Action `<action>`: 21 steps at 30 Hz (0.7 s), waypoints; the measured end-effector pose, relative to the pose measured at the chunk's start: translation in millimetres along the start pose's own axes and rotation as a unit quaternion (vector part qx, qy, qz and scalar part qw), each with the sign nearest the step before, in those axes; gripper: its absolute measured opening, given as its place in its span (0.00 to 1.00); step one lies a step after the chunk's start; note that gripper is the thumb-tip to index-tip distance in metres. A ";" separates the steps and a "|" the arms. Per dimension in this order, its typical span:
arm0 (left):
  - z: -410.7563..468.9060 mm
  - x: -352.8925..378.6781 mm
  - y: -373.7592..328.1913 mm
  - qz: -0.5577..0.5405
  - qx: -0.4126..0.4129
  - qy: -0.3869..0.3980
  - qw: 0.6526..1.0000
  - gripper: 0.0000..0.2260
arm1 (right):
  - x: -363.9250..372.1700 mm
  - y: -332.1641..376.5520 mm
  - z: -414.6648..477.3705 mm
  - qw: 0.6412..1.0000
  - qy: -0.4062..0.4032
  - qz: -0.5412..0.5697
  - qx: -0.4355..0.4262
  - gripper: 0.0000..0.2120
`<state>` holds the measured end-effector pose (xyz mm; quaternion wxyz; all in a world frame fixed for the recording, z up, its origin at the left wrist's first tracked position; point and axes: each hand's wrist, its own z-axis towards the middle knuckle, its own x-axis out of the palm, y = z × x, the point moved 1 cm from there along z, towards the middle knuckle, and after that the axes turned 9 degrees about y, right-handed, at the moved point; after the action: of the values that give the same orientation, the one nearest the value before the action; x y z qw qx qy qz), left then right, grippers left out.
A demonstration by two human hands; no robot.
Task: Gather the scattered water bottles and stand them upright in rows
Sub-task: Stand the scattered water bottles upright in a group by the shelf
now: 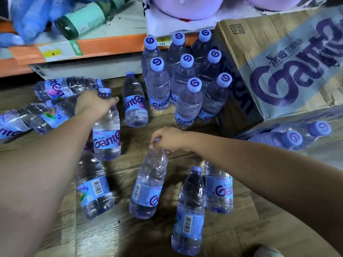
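Left hand (94, 104) clamps upright bottle (106, 134) — right hand (167, 139) pinches tilted bottle (148, 184) — floor (133, 143) between

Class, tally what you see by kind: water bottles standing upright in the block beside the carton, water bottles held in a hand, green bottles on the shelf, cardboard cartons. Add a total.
Standing water bottles: 8
Held water bottles, left hand and right hand: 2
Green bottle: 1
Carton: 1
Total: 12

Cardboard box (259, 45) (purple lettering), orange shelf (115, 43)
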<state>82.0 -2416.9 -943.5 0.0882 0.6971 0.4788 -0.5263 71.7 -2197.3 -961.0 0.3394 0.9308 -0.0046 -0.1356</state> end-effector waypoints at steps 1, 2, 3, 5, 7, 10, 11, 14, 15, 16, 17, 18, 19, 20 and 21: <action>-5.8 -6.4 -0.6 0.009 0.007 -0.012 1.000 0.22 | -1.6 6.0 -5.2 1.000 -0.008 -0.010 -0.009 0.08; -11.6 -11.8 -1.0 0.020 0.011 -0.014 1.000 0.22 | -3.6 11.5 -10.4 1.000 -0.013 -0.016 -0.015 0.06; -19.8 -17.9 -1.8 0.034 0.019 -0.013 0.999 0.21 | -5.1 17.7 -18.0 0.999 -0.017 -0.027 -0.024 0.03; -29.1 -26.3 -6.4 0.066 0.034 0.007 0.997 0.22 | -12.3 27.9 -27.4 0.998 -0.021 -0.055 -0.037 0.04; -44.0 -34.0 -13.4 0.106 0.075 0.024 0.991 0.23 | -17.6 38.6 -39.9 0.995 -0.037 -0.081 -0.051 0.04; -67.1 -42.3 -22.3 0.170 0.129 0.044 0.976 0.24 | -22.0 53.3 -57.6 0.986 -0.100 -0.109 -0.081 0.08; -73.2 -44.6 -23.3 0.181 0.142 0.047 0.972 0.24 | -22.8 57.3 -62.9 0.980 -0.124 -0.128 -0.089 0.09; -87.2 -51.4 -23.1 0.187 0.172 0.044 0.966 0.19 | -24.9 62.7 -75.3 0.962 -0.178 -0.176 -0.108 0.10; -90.1 -54.1 -21.5 0.186 0.178 0.040 0.965 0.19 | -25.5 63.2 -77.3 0.957 -0.193 -0.185 -0.112 0.10; -93.5 -56.8 -20.1 0.188 0.185 0.037 0.964 0.19 | -25.9 63.5 -77.9 0.953 -0.207 -0.192 -0.114 0.10; -96.1 -59.0 -18.7 0.191 0.191 0.034 0.962 0.19 | -26.3 63.3 -78.0 0.948 -0.220 -0.203 -0.112 0.10; -98.8 -60.8 -17.6 0.195 0.198 0.032 0.960 0.18 | -27.0 63.2 -78.3 0.942 -0.232 -0.217 -0.110 0.10; -101.2 -62.7 -17.0 0.195 0.205 0.029 0.959 0.16 | -28.6 63.4 -79.3 0.936 -0.245 -0.231 -0.107 0.10; -104.4 -64.3 -17.5 0.190 0.211 0.027 0.959 0.14 | -31.2 63.7 -81.0 0.930 -0.260 -0.239 -0.101 0.10; -107.9 -65.4 -19.5 0.181 0.218 0.025 0.959 0.13 | -34.6 64.5 -83.8 0.925 -0.277 -0.242 -0.094 0.10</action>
<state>138.0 -2376.6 -836.1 0.0164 0.7871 0.2206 -0.5757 65.2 -2190.6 -850.2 0.3670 0.7930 0.1391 -0.4660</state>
